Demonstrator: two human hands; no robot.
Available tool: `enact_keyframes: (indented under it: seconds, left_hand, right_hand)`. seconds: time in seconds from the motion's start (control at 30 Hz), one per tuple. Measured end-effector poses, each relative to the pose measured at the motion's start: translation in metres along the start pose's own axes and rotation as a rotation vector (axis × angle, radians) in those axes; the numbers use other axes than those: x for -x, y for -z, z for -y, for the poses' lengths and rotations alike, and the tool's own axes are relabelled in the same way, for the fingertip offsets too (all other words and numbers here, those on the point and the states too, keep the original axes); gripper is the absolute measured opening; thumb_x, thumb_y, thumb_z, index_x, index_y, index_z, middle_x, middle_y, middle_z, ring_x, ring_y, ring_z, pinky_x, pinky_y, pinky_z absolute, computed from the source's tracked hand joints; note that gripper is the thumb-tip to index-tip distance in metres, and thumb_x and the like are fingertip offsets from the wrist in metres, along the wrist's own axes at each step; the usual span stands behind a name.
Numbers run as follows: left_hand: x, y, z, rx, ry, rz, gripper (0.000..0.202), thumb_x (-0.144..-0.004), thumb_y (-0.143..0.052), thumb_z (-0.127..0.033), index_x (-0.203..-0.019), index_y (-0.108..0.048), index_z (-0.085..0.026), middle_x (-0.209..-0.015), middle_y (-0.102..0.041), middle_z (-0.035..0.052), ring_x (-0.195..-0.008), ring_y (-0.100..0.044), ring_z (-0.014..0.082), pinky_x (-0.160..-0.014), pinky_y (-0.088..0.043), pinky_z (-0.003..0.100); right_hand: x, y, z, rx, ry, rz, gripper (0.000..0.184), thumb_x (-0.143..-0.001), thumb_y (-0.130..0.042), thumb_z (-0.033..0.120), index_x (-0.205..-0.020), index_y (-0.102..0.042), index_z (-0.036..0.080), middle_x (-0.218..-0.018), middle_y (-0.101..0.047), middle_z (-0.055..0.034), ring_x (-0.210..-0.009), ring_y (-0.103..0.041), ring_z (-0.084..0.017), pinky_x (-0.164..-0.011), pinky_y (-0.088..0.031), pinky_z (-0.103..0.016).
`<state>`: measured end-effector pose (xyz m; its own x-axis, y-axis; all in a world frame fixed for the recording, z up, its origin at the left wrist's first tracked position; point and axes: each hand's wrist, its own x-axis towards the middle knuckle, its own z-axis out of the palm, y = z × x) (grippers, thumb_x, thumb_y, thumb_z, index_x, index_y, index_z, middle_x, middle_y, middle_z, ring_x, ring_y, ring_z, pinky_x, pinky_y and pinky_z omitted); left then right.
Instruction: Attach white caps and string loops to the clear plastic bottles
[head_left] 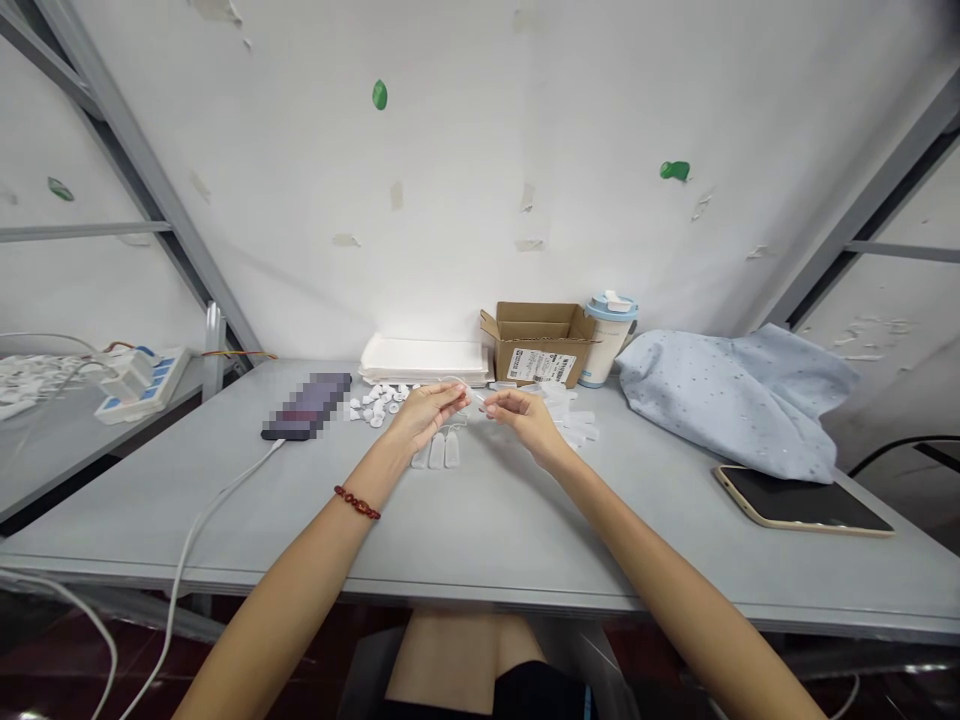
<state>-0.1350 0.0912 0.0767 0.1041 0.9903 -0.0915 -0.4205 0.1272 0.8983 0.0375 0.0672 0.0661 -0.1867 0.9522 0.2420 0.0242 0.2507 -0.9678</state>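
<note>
My left hand point(431, 412), with a red bead bracelet at the wrist, pinches a small white piece with a thin loop of cord above it. Close by on its right, my right hand point(526, 418) has thumb and forefinger closed on a thin whitish end; its exact kind is too small to make out. Just below my left hand, three translucent tag-like pieces point(436, 452) with thin cords lie side by side on the table. A pile of small white caps point(377, 405) is behind my left hand. Beyond my right hand spreads a pile of clear flat pieces point(577, 425).
At the back stand a stack of white sheets or trays point(426, 358), an open cardboard box point(541, 360) and a lidded cup point(606, 345). To the right, a pale blue cloth point(727, 395) partly covers a tablet or phone point(810, 500). A phone point(309, 407) with a white cable lies left.
</note>
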Motion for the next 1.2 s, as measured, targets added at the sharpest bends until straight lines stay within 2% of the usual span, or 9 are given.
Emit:
enact_keyframes:
  seconds: [0.1,0.2,0.3,0.4,0.57,0.67,0.83,1.0,1.2]
  left_hand:
    - [0.001,0.002,0.001,-0.050,0.000,0.041,0.004,-0.076,-0.067,-0.011,-0.074,-0.069,-0.009,-0.074,-0.067,0.0046,-0.071,-0.063,0.0093,-0.082,-0.051,0.023]
    - [0.005,0.003,0.000,-0.151,0.003,0.069,0.015,-0.072,-0.072,-0.024,-0.078,-0.069,-0.010,-0.076,-0.066,0.0052,-0.073,-0.063,0.0114,-0.080,-0.050,0.027]
    - [0.009,0.002,-0.001,-0.253,-0.030,0.093,0.027,-0.068,-0.074,-0.035,-0.081,-0.069,-0.012,-0.083,-0.066,0.0064,-0.076,-0.063,0.0132,-0.075,-0.050,0.027]
    - [0.011,0.001,-0.001,-0.375,-0.124,0.102,0.034,-0.065,-0.074,-0.042,-0.082,-0.070,-0.013,-0.088,-0.066,0.0071,-0.075,-0.062,0.0140,-0.066,-0.048,0.026]
    - [0.013,0.000,-0.002,-0.484,-0.243,0.092,0.033,-0.064,-0.073,-0.043,-0.078,-0.070,-0.014,-0.083,-0.066,0.0056,-0.068,-0.058,0.0129,-0.060,-0.046,0.024]
    - [0.014,0.003,-0.002,-0.540,-0.222,0.127,0.031,-0.064,-0.072,-0.042,-0.076,-0.069,-0.014,-0.078,-0.064,0.0047,-0.067,-0.057,0.0126,-0.058,-0.046,0.023]
    - [0.014,0.004,0.001,-0.548,-0.172,0.189,0.031,-0.064,-0.072,-0.042,-0.070,-0.068,-0.013,-0.072,-0.062,0.0042,-0.064,-0.055,0.0121,-0.057,-0.046,0.023]
    - [0.015,0.002,0.002,-0.446,-0.142,0.168,0.031,-0.062,-0.075,-0.042,-0.070,-0.069,-0.012,-0.069,-0.062,0.0038,-0.061,-0.054,0.0111,-0.059,-0.046,0.025]
    - [0.016,0.000,0.002,-0.510,-0.150,0.161,0.032,-0.059,-0.077,-0.042,-0.070,-0.071,-0.013,-0.065,-0.064,0.0032,-0.057,-0.054,0.0112,-0.059,-0.047,0.026]
  right_hand:
    - [0.001,-0.002,0.000,-0.035,-0.014,-0.014,0.015,-0.067,-0.064,0.029,-0.078,-0.063,0.018,-0.070,-0.064,0.0000,-0.070,-0.059,-0.014,-0.071,-0.045,-0.030]
    - [0.002,-0.003,0.000,-0.019,-0.008,-0.027,0.015,-0.068,-0.064,0.029,-0.078,-0.062,0.018,-0.069,-0.063,0.0002,-0.069,-0.059,-0.014,-0.070,-0.045,-0.030]
    - [0.002,-0.005,0.000,0.014,0.014,-0.018,0.014,-0.070,-0.063,0.030,-0.077,-0.059,0.018,-0.068,-0.062,0.0000,-0.069,-0.059,-0.014,-0.070,-0.045,-0.030]
    - [0.002,-0.006,-0.002,0.064,0.059,-0.002,0.012,-0.070,-0.060,0.028,-0.075,-0.056,0.018,-0.068,-0.061,0.0000,-0.066,-0.057,-0.013,-0.067,-0.044,-0.029]
    - [0.004,-0.009,-0.002,0.240,0.130,-0.028,0.009,-0.074,-0.055,0.026,-0.076,-0.054,0.018,-0.069,-0.058,-0.0002,-0.065,-0.053,-0.014,-0.064,-0.041,-0.029]
    - [0.006,-0.010,-0.002,0.367,0.181,-0.066,0.009,-0.076,-0.052,0.026,-0.081,-0.054,0.019,-0.070,-0.058,-0.0004,-0.066,-0.052,-0.014,-0.063,-0.041,-0.028]
    - [0.008,-0.010,-0.003,0.505,0.275,-0.085,0.013,-0.081,-0.049,0.025,-0.092,-0.053,0.019,-0.085,-0.065,-0.0060,-0.076,-0.058,-0.017,-0.067,-0.043,-0.029]
    - [0.009,-0.012,-0.010,0.628,0.334,-0.024,0.026,-0.084,-0.047,0.023,-0.110,-0.049,0.020,-0.093,-0.067,-0.0095,-0.079,-0.061,-0.020,-0.070,-0.045,-0.031]
    - [0.012,-0.013,-0.016,0.716,0.362,-0.006,0.034,-0.086,-0.045,0.023,-0.120,-0.046,0.019,-0.093,-0.067,-0.0102,-0.078,-0.062,-0.020,-0.068,-0.045,-0.030]
